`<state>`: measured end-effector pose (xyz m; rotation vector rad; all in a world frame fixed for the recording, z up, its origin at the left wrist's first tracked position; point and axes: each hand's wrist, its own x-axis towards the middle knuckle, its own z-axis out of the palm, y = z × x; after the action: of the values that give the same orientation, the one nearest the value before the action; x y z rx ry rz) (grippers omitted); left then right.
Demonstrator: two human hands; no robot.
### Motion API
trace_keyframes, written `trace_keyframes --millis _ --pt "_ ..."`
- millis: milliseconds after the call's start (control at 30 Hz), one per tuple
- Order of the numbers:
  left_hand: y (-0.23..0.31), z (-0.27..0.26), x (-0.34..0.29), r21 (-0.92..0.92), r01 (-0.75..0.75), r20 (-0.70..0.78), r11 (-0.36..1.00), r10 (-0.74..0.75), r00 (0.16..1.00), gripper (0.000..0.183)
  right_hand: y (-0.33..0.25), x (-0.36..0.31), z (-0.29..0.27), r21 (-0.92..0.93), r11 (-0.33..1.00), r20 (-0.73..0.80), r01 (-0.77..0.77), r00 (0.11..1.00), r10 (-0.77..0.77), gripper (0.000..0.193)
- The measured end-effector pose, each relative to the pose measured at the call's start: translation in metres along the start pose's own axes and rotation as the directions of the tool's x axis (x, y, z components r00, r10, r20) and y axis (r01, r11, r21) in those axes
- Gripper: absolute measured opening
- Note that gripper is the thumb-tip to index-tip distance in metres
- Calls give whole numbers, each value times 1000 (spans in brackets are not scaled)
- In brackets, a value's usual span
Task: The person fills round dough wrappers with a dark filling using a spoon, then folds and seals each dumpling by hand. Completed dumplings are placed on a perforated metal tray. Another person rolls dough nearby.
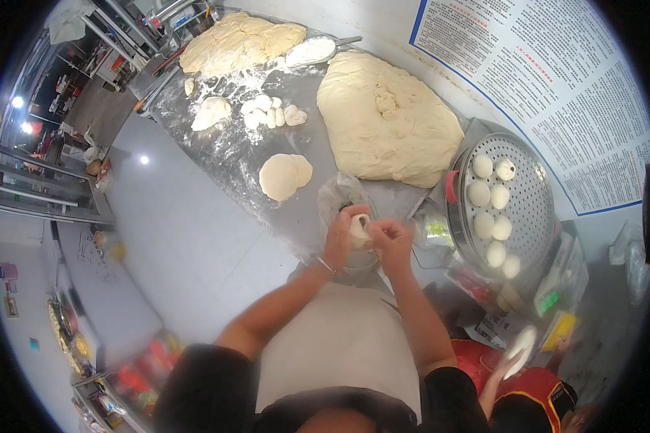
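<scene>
My left hand [339,239] cups a small dough bun [358,232] with a dark filling showing at its top. With its fingertips together, my right hand [391,244] pinches the right edge of that dough. Just beyond and below the hands is a container lined with a clear plastic bag [344,189], partly hidden by them. Flat dough rounds [284,177], overlapping, lie on the floured table to the left of the bag. Farther back sit several small dough pieces [272,114] and a larger lump [211,113].
A big slab of dough [390,119] covers the table's right side; another dough mass [240,43] lies at the back beside a scoop of flour [310,52]. At right, a round perforated steamer tray [531,209] holds several buns. Another person's hand [500,372] holds something white at lower right.
</scene>
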<state>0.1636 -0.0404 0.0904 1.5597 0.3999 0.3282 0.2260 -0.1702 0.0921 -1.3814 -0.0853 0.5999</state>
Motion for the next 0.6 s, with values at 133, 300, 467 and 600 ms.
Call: trace_keyframes --millis 133,300,467,600 --pt "14 -3 -6 0 122 -25 993 -122 992 48 -17 -10 11 -293 911 151 292 954 -257 10" --pt "8 -9 3 79 -152 76 985 146 986 46 -44 -10 10 -121 984 269 129 959 -93 24" --pt "14 -9 11 207 -266 239 942 215 947 50 -28 -3 1 -84 983 337 161 933 -124 29" --pt "4 -12 19 227 -73 181 971 31 983 53 -34 -5 3 -139 963 345 232 923 -172 30"
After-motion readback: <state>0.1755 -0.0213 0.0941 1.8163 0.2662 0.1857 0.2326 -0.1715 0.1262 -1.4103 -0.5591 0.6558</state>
